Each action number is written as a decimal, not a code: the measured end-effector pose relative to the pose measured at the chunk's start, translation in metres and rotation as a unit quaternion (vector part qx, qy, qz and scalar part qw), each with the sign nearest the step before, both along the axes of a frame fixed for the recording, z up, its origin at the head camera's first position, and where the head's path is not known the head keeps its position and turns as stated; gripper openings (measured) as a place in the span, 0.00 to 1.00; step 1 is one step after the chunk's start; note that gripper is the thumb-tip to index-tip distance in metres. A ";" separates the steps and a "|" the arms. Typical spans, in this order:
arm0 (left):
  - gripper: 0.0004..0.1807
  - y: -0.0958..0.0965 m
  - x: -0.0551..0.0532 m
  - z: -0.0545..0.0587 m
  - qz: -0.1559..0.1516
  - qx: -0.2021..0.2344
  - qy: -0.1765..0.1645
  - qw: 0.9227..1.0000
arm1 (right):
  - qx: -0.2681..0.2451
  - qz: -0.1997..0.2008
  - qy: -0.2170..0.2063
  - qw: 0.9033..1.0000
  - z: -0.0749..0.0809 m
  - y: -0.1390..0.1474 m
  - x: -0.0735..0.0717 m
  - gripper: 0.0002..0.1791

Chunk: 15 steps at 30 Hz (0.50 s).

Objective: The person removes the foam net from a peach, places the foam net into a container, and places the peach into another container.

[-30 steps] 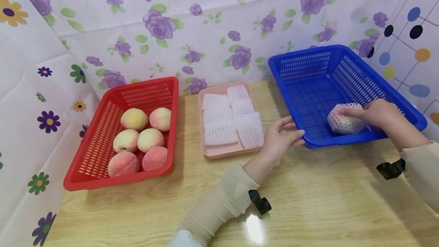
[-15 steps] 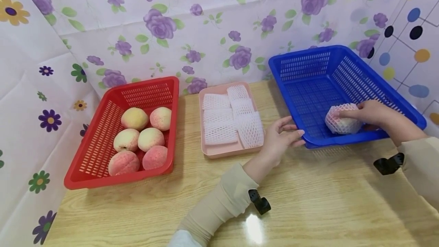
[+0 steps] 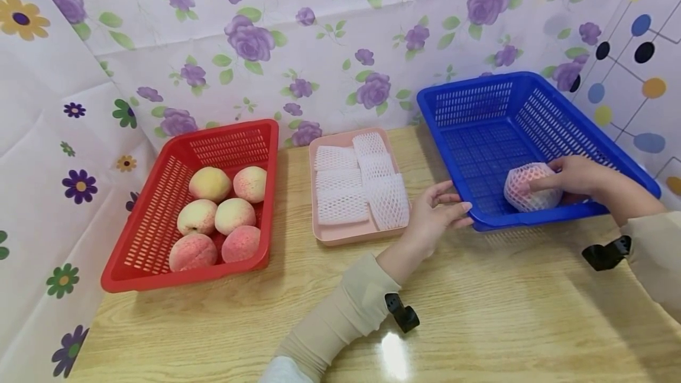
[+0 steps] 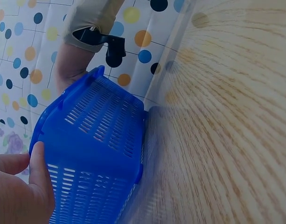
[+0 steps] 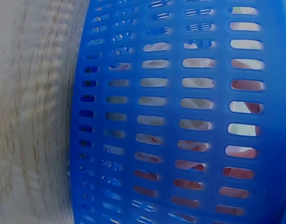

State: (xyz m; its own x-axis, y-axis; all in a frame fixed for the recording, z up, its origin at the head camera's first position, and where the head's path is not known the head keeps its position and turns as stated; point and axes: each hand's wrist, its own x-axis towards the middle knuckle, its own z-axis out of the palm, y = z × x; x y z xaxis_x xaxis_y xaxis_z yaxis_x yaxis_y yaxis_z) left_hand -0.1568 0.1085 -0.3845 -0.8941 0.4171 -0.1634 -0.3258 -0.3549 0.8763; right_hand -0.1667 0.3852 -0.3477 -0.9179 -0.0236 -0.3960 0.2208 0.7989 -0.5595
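Note:
In the blue plastic basket, a peach in a white foam net lies at the near right. My right hand reaches over the near wall and holds this netted peach, thumb on its side; the other fingers are mostly hidden. Through the slots of the wall, the right wrist view shows parts of the hand and pale net. At the basket's near left corner my left hand holds the rim, its thumb lapping over it. The left wrist view shows its fingers right at the rim.
A red basket with several peaches stands on the left of the wooden table. Between the baskets lies a pink tray with several white foam nets. Patterned cloth hangs behind.
The netted peach has turned in my right hand, more of its pink side now showing, and shifted slightly left. The left hand keeps its place at the blue basket.

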 end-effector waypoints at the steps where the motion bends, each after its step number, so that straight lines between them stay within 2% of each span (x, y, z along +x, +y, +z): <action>1: 0.29 0.000 0.000 0.000 0.001 0.000 0.000 1.000 | -0.001 0.002 0.000 1.000 -0.001 0.000 -0.001 0.47; 15: 0.29 0.001 -0.002 -0.002 0.010 -0.001 -0.001 1.000 | -0.032 -0.010 0.009 0.999 -0.008 -0.003 -0.004 0.46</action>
State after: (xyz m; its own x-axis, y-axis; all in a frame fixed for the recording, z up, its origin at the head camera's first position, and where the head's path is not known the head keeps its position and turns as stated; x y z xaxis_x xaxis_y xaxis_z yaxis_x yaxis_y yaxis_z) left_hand -0.1585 0.1092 -0.3865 -0.9016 0.3993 -0.1662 -0.3204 -0.3585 0.8768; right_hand -0.1711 0.3822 -0.3556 -0.9254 -0.0304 -0.3778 0.2254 0.7573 -0.6130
